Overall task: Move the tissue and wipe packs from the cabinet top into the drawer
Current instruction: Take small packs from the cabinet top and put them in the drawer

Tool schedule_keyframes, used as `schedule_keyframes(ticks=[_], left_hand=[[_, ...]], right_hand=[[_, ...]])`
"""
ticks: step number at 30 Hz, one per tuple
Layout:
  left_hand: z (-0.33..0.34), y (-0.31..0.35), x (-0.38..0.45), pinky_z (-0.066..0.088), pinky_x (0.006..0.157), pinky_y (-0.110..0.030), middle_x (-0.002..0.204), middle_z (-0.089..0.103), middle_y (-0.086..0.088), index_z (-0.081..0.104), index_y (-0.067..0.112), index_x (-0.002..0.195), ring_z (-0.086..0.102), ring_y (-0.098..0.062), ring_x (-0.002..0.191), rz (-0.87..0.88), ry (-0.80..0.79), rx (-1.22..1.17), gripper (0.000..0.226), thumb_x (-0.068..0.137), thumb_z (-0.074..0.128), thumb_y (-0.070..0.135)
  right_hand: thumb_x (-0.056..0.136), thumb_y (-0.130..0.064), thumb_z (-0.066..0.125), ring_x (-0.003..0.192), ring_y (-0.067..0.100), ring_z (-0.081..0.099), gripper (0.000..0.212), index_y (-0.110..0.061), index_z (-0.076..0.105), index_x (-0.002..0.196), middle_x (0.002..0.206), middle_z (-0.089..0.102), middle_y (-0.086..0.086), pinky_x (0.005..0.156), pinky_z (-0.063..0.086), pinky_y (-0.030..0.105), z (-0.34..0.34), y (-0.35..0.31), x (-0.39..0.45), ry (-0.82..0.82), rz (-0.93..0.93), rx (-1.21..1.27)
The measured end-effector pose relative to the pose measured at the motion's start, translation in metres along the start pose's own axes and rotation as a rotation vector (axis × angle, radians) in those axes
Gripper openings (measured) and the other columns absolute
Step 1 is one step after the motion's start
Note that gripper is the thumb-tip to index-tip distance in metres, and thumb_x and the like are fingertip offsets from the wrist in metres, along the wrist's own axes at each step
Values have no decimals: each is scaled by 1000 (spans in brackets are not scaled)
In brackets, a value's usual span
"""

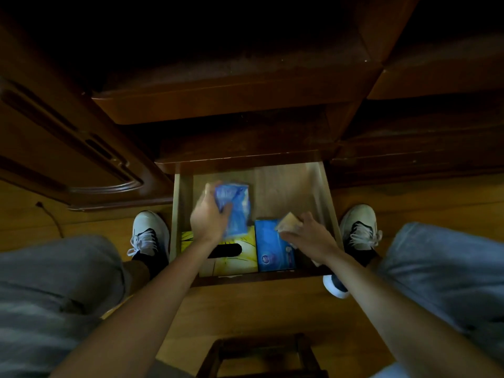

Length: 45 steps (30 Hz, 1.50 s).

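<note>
The open wooden drawer (323,192) sits pulled out below me. My left hand (208,218) grips a blue pack (236,208), blurred, over the drawer's left half. My right hand (306,231) pinches a small tan pack (287,227) over the drawer's right side. A yellow tissue box (245,255) with a dark oval slot lies at the front left of the drawer. Next to it on the right lies a blue tissue pack (270,249). The back right of the drawer floor shows bare wood.
A dark wooden cabinet (231,105) rises above the drawer, with a carved door (68,148) at left. My two shoes (148,231) flank the drawer on the wooden floor. A dark stool (261,356) stands below me, and a cable (50,216) runs at left.
</note>
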<state>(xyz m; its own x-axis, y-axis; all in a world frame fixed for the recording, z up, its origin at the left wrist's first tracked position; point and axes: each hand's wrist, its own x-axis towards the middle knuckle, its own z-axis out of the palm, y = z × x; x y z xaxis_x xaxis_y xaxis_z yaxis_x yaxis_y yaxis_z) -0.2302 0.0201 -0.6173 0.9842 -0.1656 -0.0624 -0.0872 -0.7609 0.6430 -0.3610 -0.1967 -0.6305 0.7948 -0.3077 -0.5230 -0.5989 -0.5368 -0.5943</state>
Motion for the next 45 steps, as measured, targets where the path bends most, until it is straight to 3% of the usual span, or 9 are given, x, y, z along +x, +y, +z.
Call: schedule_keyframes(ticks=[4, 10, 15, 20, 23, 30, 37, 42, 45], left_hand=[[-17, 1, 20, 54, 82, -41, 119, 65, -11, 36, 15, 152, 61, -26, 104, 481, 196, 416, 81, 80, 72, 2], [-16, -40, 21, 47, 88, -38, 128, 65, -8, 60, 34, 131, 63, -29, 113, 39, -674, 717, 34, 100, 48, 32], [-16, -52, 38, 51, 97, -41, 143, 55, -7, 50, 24, 145, 52, -27, 128, 217, -263, 573, 46, 98, 53, 24], [-2, -57, 58, 43, 110, -51, 163, 18, -14, 10, 29, 162, 34, -37, 143, 129, -689, 717, 77, 100, 56, 34], [9, -65, 66, 49, 101, -48, 157, 29, -22, -8, 28, 161, 49, -41, 132, 34, -672, 727, 108, 89, 72, 41], [36, -56, 92, 52, 71, -31, 104, 72, -9, 64, 11, 110, 69, -22, 88, -180, -370, 563, 20, 103, 52, 26], [87, 20, 66, 53, 85, -30, 119, 69, -9, 63, 18, 133, 67, -23, 102, -1, -705, 5, 33, 104, 48, 13], [51, 3, 52, 54, 91, -32, 135, 59, -8, 53, 16, 140, 60, -22, 121, -64, -210, -114, 43, 97, 47, 12], [14, -35, 37, 55, 82, -32, 124, 67, -7, 61, 19, 132, 66, -24, 109, -31, -303, 114, 37, 97, 52, 10]], right_hand=[[84, -58, 69, 96, 18, 60, 73, -17, 40, 138, 113, 57, -3, 74, 53, 39, 2, -3, 4, 0, -46, 60], [79, -60, 72, 88, 14, 66, 57, -25, 46, 115, 102, 62, -6, 74, 60, 45, 8, -9, 14, 5, -22, 151], [82, -55, 74, 84, 8, 68, 52, -29, 47, 117, 102, 64, -7, 67, 62, 34, 15, -15, 20, -9, 1, 225], [91, -45, 67, 93, 16, 66, 62, -18, 43, 142, 118, 63, 1, 77, 60, 42, 24, -22, 26, -32, 20, 136], [94, -43, 65, 96, 17, 66, 63, -13, 43, 146, 123, 63, 5, 76, 59, 38, 25, -31, 33, -45, 12, 119], [93, -44, 66, 89, 15, 68, 45, -15, 57, 126, 105, 69, 1, 78, 60, 43, 23, -32, 42, -34, 48, 150], [93, -44, 67, 89, 10, 66, 53, -18, 49, 135, 111, 66, -1, 62, 51, 27, 12, -22, 51, 229, 98, 272], [94, -43, 64, 87, 13, 68, 44, -18, 48, 126, 108, 65, 0, 66, 59, 34, 16, -36, 68, 263, 53, 255], [97, -51, 58, 75, 7, 63, 33, -28, 45, 116, 92, 59, -10, 60, 51, 28, 32, -50, 86, 70, -95, -138]])
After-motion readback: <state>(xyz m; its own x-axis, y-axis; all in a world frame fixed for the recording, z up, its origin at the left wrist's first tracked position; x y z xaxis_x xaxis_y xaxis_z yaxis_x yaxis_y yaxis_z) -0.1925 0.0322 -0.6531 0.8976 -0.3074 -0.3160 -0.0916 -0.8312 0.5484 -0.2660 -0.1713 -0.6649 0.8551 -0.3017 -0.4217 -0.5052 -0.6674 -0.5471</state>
